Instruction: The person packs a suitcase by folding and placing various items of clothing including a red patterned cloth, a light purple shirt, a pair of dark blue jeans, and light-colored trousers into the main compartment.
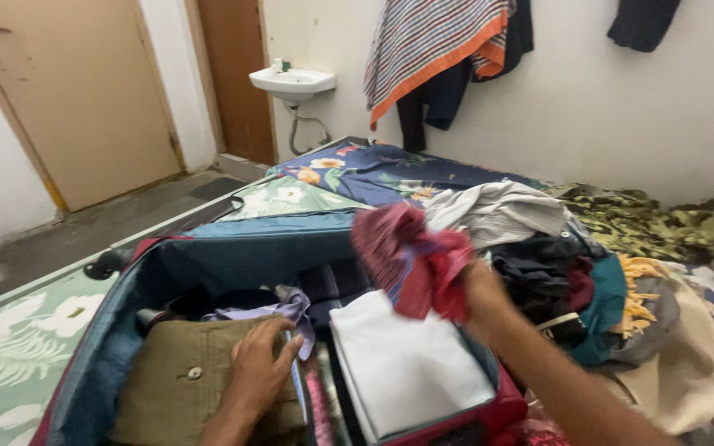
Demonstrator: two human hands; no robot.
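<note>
An open teal suitcase [117, 330] lies on the bed, packed with folded clothes. My left hand [259, 370] rests flat on an olive-brown folded garment [177, 380] with a button, inside the suitcase. My right hand [483, 291] holds up a bunched red checked cloth [411, 258] above a folded white garment [406, 363] on the suitcase's right side. A lilac cloth [274, 307] lies between the olive and white pieces.
A heap of loose clothes [539, 248] lies to the right of the suitcase on the floral bedsheet [10, 347]. A small wall sink [292, 81], a brown door [84, 91] and hanging striped cloth [435, 41] are behind.
</note>
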